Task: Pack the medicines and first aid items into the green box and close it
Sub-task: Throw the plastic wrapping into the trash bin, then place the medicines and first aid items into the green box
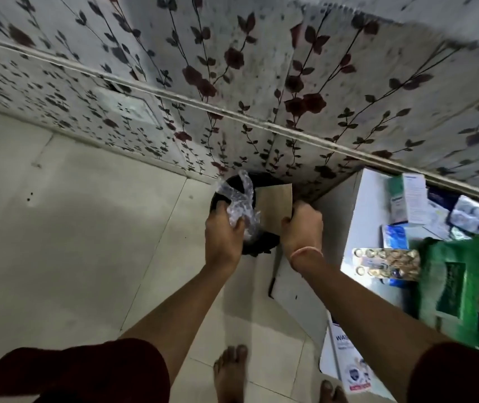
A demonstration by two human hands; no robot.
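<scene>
Hands reach down over a black bin (257, 248) on the tiled floor (87, 228) by the flowered wall: the left hand (223, 237) is clenched around crumpled clear plastic wrap (239, 203), and the right hand (300, 229) pinches the edge of a brown cardboard piece (274, 207) standing in the bin. Off to the right, well apart from both hands, the green box (453, 289) sits on the white surface (369, 205). Blister strips (386, 263) and medicine cartons (407, 199) lie just beside it.

Left hand (223, 235) clutches plastic wrap (239, 203), right hand (300, 228) cardboard (274, 206), over black bin (257, 242).
</scene>
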